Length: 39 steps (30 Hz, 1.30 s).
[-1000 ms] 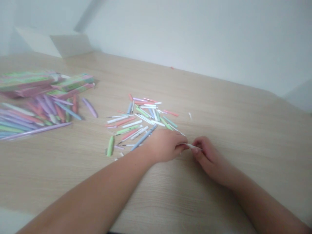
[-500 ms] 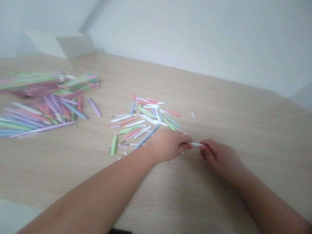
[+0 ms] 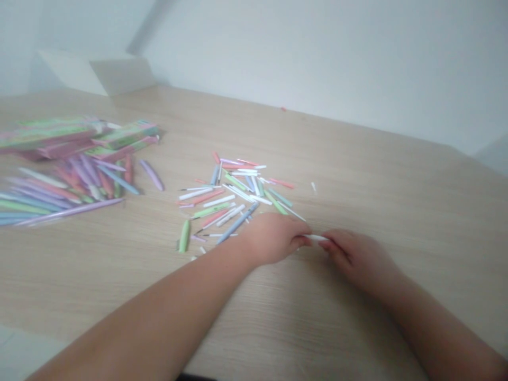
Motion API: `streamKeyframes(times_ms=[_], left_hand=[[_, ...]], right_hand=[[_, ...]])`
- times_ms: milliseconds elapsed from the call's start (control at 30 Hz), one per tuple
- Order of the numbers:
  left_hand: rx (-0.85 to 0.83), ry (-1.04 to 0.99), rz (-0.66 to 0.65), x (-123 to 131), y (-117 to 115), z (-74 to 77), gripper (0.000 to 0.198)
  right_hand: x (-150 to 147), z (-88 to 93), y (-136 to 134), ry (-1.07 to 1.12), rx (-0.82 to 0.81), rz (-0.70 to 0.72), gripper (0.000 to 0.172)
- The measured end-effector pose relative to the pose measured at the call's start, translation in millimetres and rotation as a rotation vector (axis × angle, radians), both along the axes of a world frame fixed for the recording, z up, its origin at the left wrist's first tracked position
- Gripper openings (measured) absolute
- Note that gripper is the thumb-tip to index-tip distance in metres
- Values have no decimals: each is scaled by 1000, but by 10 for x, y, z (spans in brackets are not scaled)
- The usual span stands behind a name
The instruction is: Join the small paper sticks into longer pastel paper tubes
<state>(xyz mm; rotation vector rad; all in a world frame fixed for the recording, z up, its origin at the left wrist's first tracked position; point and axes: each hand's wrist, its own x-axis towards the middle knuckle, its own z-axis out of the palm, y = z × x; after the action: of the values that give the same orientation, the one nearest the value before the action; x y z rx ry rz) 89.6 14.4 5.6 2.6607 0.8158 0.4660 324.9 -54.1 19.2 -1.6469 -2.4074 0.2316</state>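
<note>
A slim white pen part point(image 3: 316, 238) spans the short gap between my hands, just above the table. My left hand point(image 3: 278, 238) pinches its left end, while my right hand point(image 3: 355, 256) grips the right end between thumb and fingers. The ends of the part are hidden inside both hands. Behind my left hand lies a loose scatter of pen parts: white tubes point(image 3: 219, 201), thin refills, a blue barrel point(image 3: 238, 223) and a light green barrel point(image 3: 184, 236). Some of these are covered by my left hand and forearm.
At the left lies a pile of pastel pens point(image 3: 85, 177), with a single purple pen point(image 3: 151, 175) beside it. Pink and green boxes point(image 3: 125, 135) are stacked behind. A white folded card or box point(image 3: 123, 74) stands against the wall. A small white piece point(image 3: 314, 187) lies right of the scatter.
My right hand has shifted slightly left, and its fingers have closed further over the white part's right end. The left hand stays almost in place.
</note>
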Motion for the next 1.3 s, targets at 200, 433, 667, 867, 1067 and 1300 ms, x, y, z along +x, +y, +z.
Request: streamKeyframes(times_ms=[200, 433, 667, 867, 1067, 1300], left_hand=[[35, -30, 39, -21, -7, 40, 37], [-11, -54, 22, -66, 33, -5, 36], [-11, -25, -16, -36, 12, 43, 33], [3, -33, 22, -54, 19, 45, 34], [-27, 2, -1, -40, 2, -7, 35], [-7, 30, -28, -18, -13, 14, 33]], right_hand=[[-104, -21, 35, 367, -195, -148, 44], [-5, -36, 38, 132, 33, -52, 21], [-31, -41, 39, 172, -173, -118, 48], [-44, -20, 52, 278, -103, -133, 29], [-50, -8, -1, 127, -76, -71, 25], [-175, -25, 4, 463, -533, -375, 53]])
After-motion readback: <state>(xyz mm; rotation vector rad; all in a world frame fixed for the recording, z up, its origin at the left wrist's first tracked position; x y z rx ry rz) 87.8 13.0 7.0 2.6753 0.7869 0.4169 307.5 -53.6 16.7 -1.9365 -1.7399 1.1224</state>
